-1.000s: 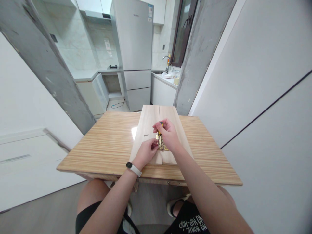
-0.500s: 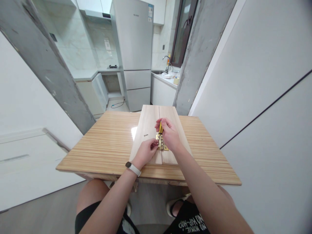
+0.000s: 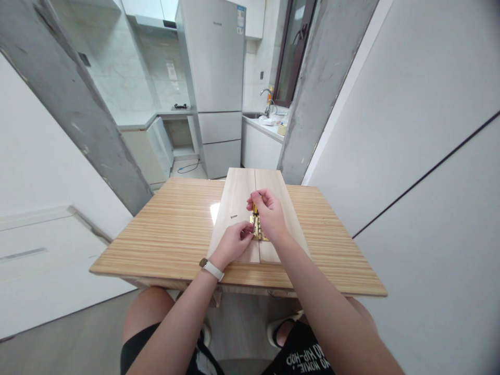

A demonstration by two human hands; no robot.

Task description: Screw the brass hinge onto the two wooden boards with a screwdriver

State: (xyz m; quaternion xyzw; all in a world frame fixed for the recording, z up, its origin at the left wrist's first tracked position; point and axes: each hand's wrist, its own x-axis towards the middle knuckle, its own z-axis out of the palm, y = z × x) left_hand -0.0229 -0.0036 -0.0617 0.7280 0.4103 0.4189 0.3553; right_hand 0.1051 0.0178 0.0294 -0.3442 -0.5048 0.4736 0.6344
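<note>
Two pale, flat, rectangular wooden boards (image 3: 239,190) lie side by side on the light-brown, stripe-grained table (image 3: 183,224), midway between its left and right edges, a thin seam between them; their near ends stop short of the table's near edge, and their far ends appear to reach past its far edge. A shiny gold-coloured metal hinge (image 3: 259,229) lies over the seam, toward the table's near edge, partly covered by the hands. The right hand (image 3: 272,212) is closed around the handle of a yellow-and-black screwdriver (image 3: 255,209), which stands tilted over the hinge with its shaft pointing down toward the leaf on the table's left-edge side. The left hand (image 3: 234,242) has thumb and fingers drawn together at that leaf, beside the screwdriver's lower end; whether they pinch anything small cannot be told. A small, dark, slender metal screw (image 3: 233,216) lies on the left board, just beyond the left hand. A white-strapped watch (image 3: 213,269) circles the left wrist, above the table's near edge.
</note>
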